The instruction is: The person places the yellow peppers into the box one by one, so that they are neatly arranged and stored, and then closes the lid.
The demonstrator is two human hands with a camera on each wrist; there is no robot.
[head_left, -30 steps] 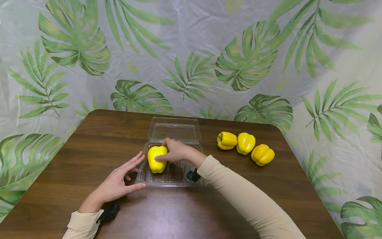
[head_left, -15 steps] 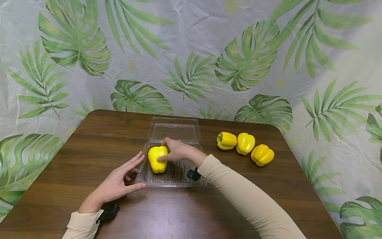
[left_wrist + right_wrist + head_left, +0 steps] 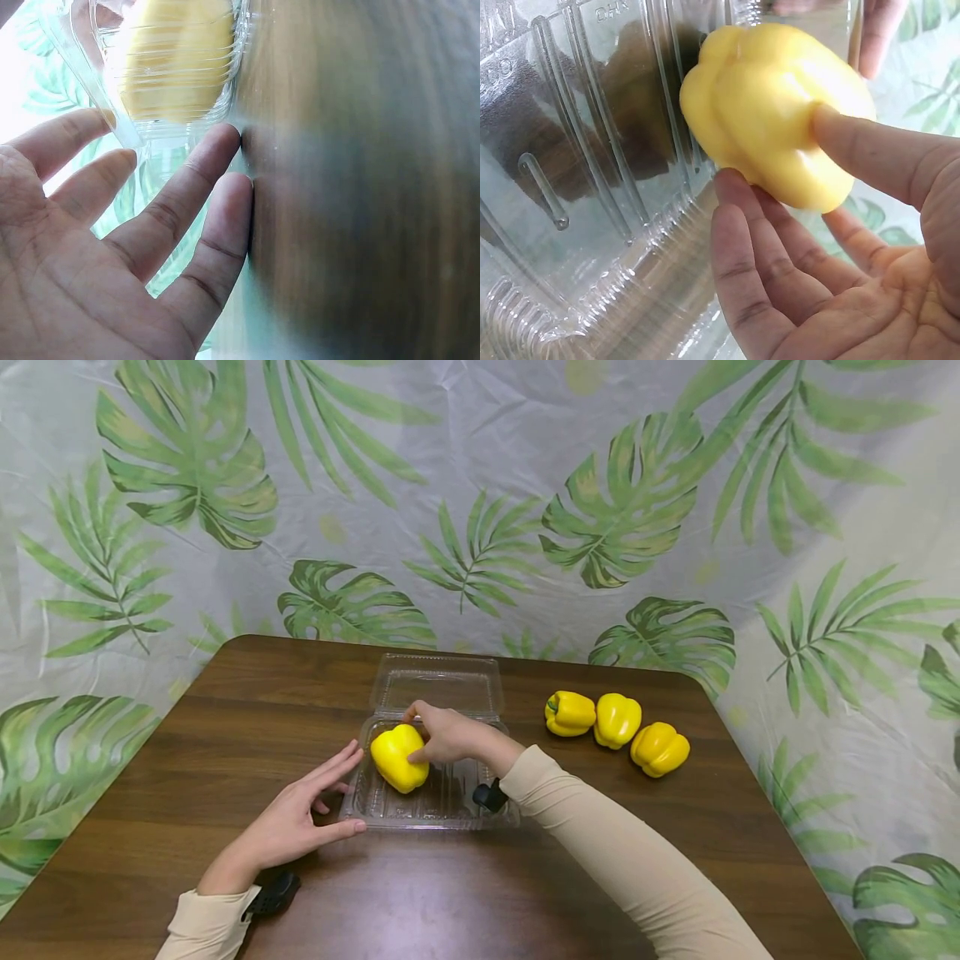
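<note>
Leaf-print backdrop (image 3: 480, 452) ahead of you, dark wood-grain bench (image 3: 292, 693) under the work. Your right grip (image 3: 450, 735) has the yellow pepper (image 3: 399, 759) pinched: thumb pressed on one side, fingers round the other. Pepper is inside the clear container (image 3: 405, 822), left half, tilted. Can't tell if its weight is on the base or in your fingers.

Your left grip (image 3: 292, 818) holds nothing: fingers loosely extended at the container's left side. Left wrist view puts two fingertips at the rim, two down against the bench. Reads as steadying, my judgement.

Status, judged from how things lie: one pepper in, not let go. Three outside, on the bench to your right: stem-end pepper (image 3: 573, 714), middle pepper (image 3: 617, 721), outer pepper (image 3: 660, 750), in a loose row, the last nearest you. Lid (image 3: 438, 685) open, folded back toward the far edge. I'd call it early: that pepper to settle, three not in, lid not closed.

Bench: rounded far corners, glare patch on your side of the container. Backdrop: pale grey, wrinkled, green leaves, right behind the bench; brighter toward the right. Cream sleeves (image 3: 600, 835) on you, black units (image 3: 276, 893) at both wrists.
</note>
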